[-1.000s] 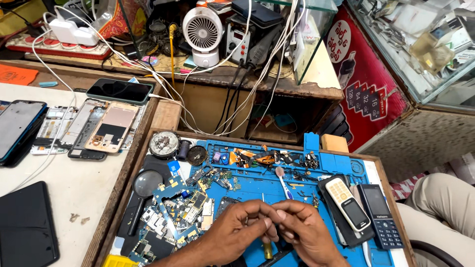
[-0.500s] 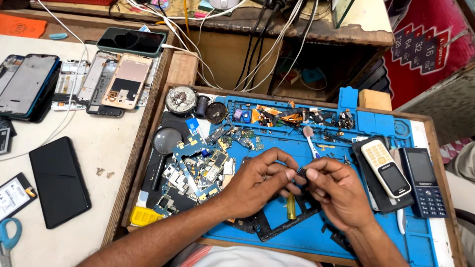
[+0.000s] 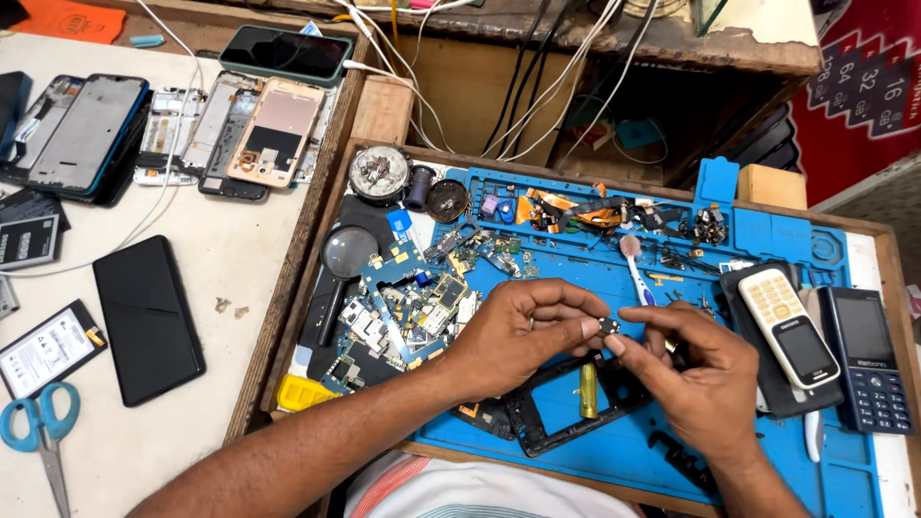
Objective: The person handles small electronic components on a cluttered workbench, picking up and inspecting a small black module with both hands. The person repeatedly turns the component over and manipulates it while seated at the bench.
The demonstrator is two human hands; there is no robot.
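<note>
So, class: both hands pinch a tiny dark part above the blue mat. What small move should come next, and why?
Probably lower the tiny dark component toward the empty black phone frame directly beneath. The left hand and right hand pinch it together between fingertips above the blue silicone work mat, clear of the loose circuit boards.

A pale, scuffed worktop (image 3: 221, 278) fills the left side, edged by a wooden strip, and beside it sits a shallow wooden tray (image 3: 317, 225) lined with a blue mat (image 3: 767, 451). Behind them a worn wooden shelf (image 3: 576, 38) runs across the top, with a tangle of white and black cables (image 3: 537, 105) hanging from it into the dark gap below. At the far right a red patterned cloth (image 3: 859, 105) hangs, all in even daylight.
</note>
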